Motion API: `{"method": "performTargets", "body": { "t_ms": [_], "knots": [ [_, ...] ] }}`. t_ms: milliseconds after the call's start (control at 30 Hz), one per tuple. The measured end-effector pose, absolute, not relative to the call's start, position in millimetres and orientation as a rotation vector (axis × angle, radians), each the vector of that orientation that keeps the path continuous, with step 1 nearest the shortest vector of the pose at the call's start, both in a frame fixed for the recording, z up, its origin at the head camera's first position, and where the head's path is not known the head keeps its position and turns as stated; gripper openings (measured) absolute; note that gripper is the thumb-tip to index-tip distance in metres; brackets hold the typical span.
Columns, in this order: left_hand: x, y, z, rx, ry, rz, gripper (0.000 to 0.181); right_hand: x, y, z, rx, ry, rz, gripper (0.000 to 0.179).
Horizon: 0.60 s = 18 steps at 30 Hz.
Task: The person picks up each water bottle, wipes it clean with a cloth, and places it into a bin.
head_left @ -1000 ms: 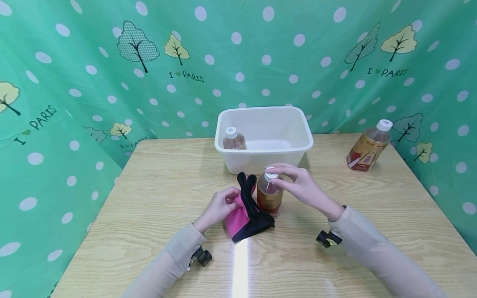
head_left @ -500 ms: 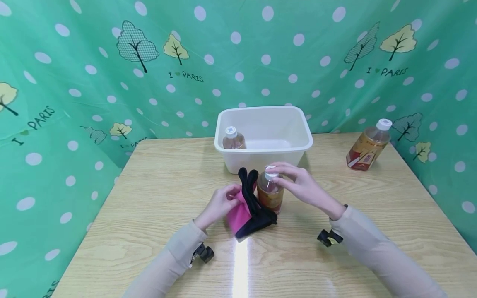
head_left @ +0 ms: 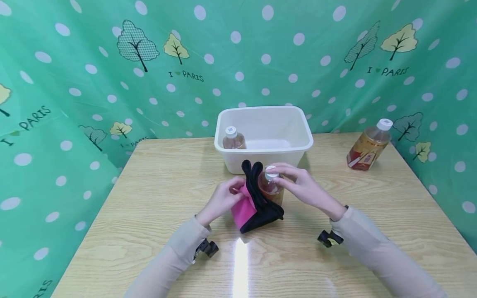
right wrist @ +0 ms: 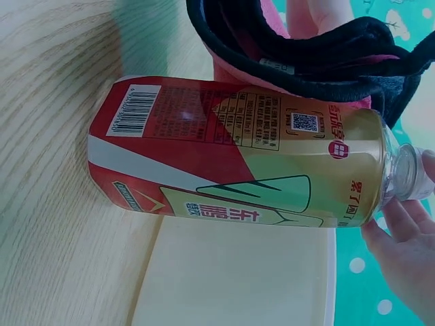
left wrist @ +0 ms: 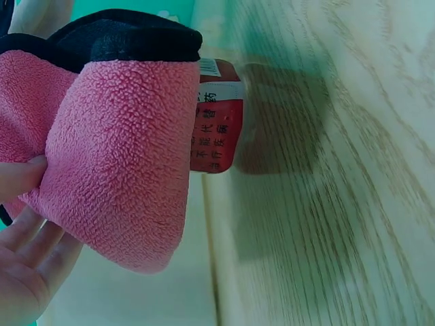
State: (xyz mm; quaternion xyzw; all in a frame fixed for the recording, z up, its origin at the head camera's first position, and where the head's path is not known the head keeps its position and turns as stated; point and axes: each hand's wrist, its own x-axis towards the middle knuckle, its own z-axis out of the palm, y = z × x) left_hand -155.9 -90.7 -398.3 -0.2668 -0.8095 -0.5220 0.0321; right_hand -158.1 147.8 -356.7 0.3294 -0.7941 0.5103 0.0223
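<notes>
— Over the last second the left hand [head_left: 221, 198] has carried the pink-and-black cloth [head_left: 258, 208] toward 1 o'clock, so it hides more of the middle bottle [head_left: 275, 193]; the right hand [head_left: 302, 186] has barely stirred.

— Biggest first, then?

— Pale tabletop [head_left: 156, 194], then the white tub [head_left: 287, 157] at 12 o'clock from that bottle, perhaps set straight ahead so either hand can reach it.

— What else?

— One capped bottle [head_left: 234, 142] stands in the tub's 8 o'clock corner; a spare bottle [head_left: 368, 149] is at 2 o'clock, well apart, likely clear of the elbows.

— And the middle one?

— Upright, seemingly on the tabletop (its base is hidden from the head view), just nearer than the tub.

— Left grip?

— Pinching bunched cloth at 8 o'clock, the fold up against the bottle's side, probably so that soft pile meets it rather than skin.

— Right grip?

— Thumb and fingers pinch the cap [head_left: 271, 174], I'd guess to steady the bottle from above and leave its sides free for the cloth.
</notes>
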Motion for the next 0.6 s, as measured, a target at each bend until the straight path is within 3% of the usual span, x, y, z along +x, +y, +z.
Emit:
{"method": "performTargets", "body": {
  "t_ms": [600],
  "knots": [
    [-157.9, -84.9, -402.6, -0.88, -2.557, -1.483, 0.027, -157.6, 146.7, -358.3, 1.019, -2.418, 1.61, 0.026]
  ]
}}
